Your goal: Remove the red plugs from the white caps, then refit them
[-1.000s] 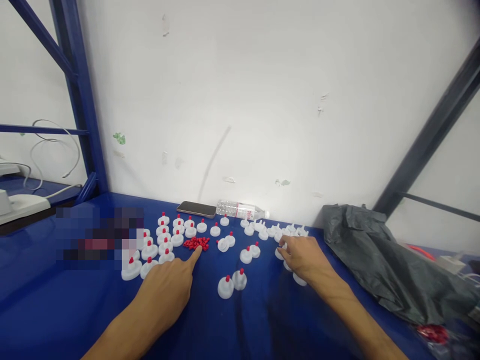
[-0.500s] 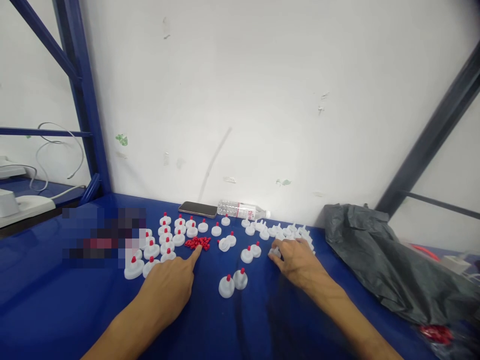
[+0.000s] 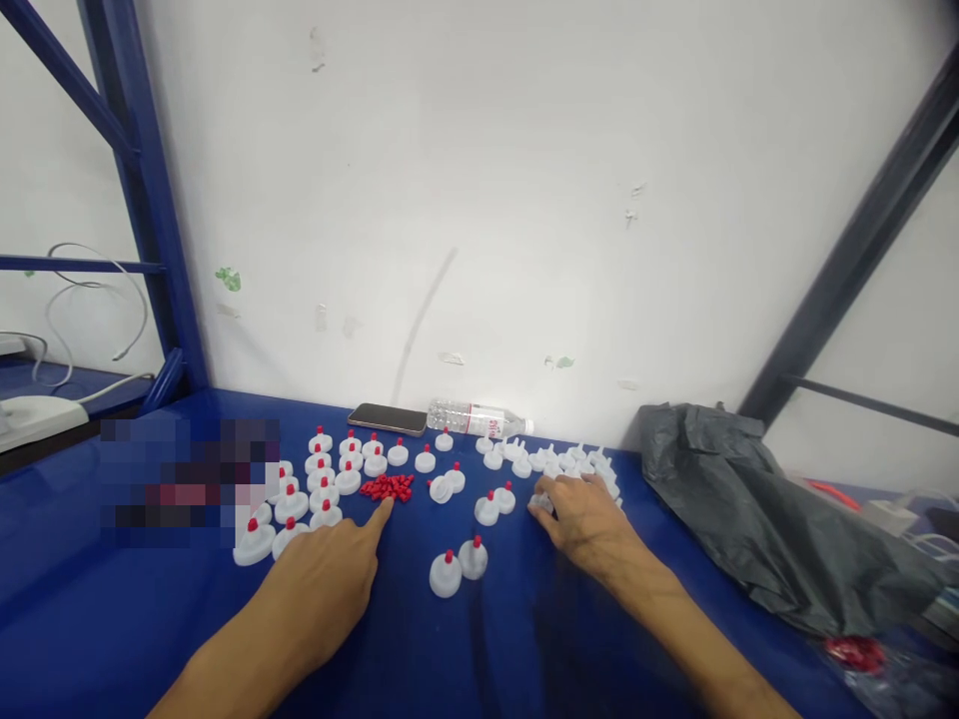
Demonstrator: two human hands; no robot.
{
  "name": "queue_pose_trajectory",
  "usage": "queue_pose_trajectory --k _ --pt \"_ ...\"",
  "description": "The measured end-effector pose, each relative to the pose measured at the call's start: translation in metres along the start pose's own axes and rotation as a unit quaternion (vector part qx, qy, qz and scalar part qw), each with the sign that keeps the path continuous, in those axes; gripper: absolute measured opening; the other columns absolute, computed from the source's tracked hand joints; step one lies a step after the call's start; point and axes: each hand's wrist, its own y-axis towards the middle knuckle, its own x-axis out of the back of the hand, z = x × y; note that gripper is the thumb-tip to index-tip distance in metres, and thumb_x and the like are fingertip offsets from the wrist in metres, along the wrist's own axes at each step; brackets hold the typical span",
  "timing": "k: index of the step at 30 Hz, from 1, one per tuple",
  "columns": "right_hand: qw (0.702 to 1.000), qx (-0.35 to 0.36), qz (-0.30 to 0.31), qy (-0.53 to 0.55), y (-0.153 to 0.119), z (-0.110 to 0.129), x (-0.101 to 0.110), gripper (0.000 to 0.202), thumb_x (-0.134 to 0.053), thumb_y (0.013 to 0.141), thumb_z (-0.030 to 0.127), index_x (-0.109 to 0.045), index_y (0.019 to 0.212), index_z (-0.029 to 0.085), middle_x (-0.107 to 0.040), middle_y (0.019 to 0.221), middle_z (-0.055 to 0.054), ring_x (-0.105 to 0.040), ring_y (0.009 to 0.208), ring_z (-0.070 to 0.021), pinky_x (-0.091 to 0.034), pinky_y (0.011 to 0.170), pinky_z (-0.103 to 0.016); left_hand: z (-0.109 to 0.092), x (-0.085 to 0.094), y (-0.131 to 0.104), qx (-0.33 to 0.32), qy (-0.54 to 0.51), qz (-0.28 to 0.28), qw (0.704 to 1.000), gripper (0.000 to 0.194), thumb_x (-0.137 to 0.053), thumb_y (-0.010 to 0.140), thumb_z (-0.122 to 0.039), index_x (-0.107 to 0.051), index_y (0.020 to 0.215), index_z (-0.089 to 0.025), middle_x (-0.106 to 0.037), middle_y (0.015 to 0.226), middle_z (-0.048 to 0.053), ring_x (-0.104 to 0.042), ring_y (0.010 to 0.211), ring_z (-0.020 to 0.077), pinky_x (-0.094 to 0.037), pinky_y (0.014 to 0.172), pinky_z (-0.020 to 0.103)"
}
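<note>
My left hand (image 3: 330,569) points with its index finger at the near edge of a pile of small red tips (image 3: 388,487); its other fingers are curled, and whether a tip is under the fingertip is hidden. White caps with red tips (image 3: 253,542) stand in rows left of the pile. More of these capped pieces (image 3: 446,575) stand between my hands. My right hand (image 3: 584,514) has its fingers round a white cap (image 3: 540,502) at the near side of a cluster of white caps without red tips (image 3: 576,459).
A phone (image 3: 388,417) and a clear bottle (image 3: 479,418) lie along the wall. A dark plastic bag (image 3: 749,509) covers the right side of the blue table (image 3: 420,669). Beside it sits a bag of red pieces (image 3: 855,654). Blue posts (image 3: 161,230) rise at the left.
The view has shifted slightly, so most things appear a little further left. My left fingertip has drawn back slightly to the pile's near edge. My right hand stays at the same cap.
</note>
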Motion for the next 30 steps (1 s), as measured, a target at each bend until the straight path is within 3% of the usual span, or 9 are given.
queue_pose_trajectory --k 5,17,24,30 --pt "1.0 0.001 0.003 -0.001 0.0 -0.001 0.0 0.027 -0.052 0.102 0.031 -0.072 0.114 0.017 -0.076 0.109 -0.012 -0.07 0.105 -0.0312 -0.039 0.106 -0.048 0.001 0.003 0.001 0.002 -0.006 -0.007 1.0 0.064 -0.029 0.099 -0.01 -0.029 0.163 -0.015 -0.076 0.101 0.018 -0.075 0.09 0.0357 -0.058 0.08 0.051" --pt "1.0 0.009 -0.002 -0.003 0.001 0.0 -0.002 0.029 -0.052 0.102 0.031 -0.072 0.116 0.015 -0.076 0.109 -0.014 -0.07 0.104 -0.0325 -0.041 0.102 -0.047 0.005 -0.005 0.006 0.003 -0.014 -0.03 0.999 0.064 -0.031 0.097 -0.012 -0.04 0.159 -0.024 -0.076 0.099 0.016 -0.075 0.086 0.0357 -0.059 0.076 0.05" --pt "1.0 0.01 -0.003 0.003 0.0 0.001 -0.001 0.028 -0.052 0.101 0.03 -0.072 0.115 0.016 -0.076 0.109 -0.014 -0.07 0.104 -0.0324 -0.041 0.104 -0.047 0.004 -0.006 0.007 0.003 0.03 -0.012 0.999 0.071 -0.031 0.093 -0.003 -0.039 0.16 -0.024 -0.076 0.095 0.015 -0.076 0.087 0.0344 -0.059 0.077 0.048" --pt "1.0 0.007 -0.016 0.01 0.0 0.004 -0.002 0.036 -0.053 0.1 0.025 -0.064 0.133 0.014 -0.072 0.119 -0.016 -0.068 0.111 -0.033 -0.042 0.102 -0.044 0.004 -0.006 0.01 -0.014 0.014 -0.028 0.999 0.069 -0.034 0.092 -0.002 -0.046 0.155 -0.024 -0.076 0.1 0.015 -0.075 0.091 0.0347 -0.058 0.079 0.048"
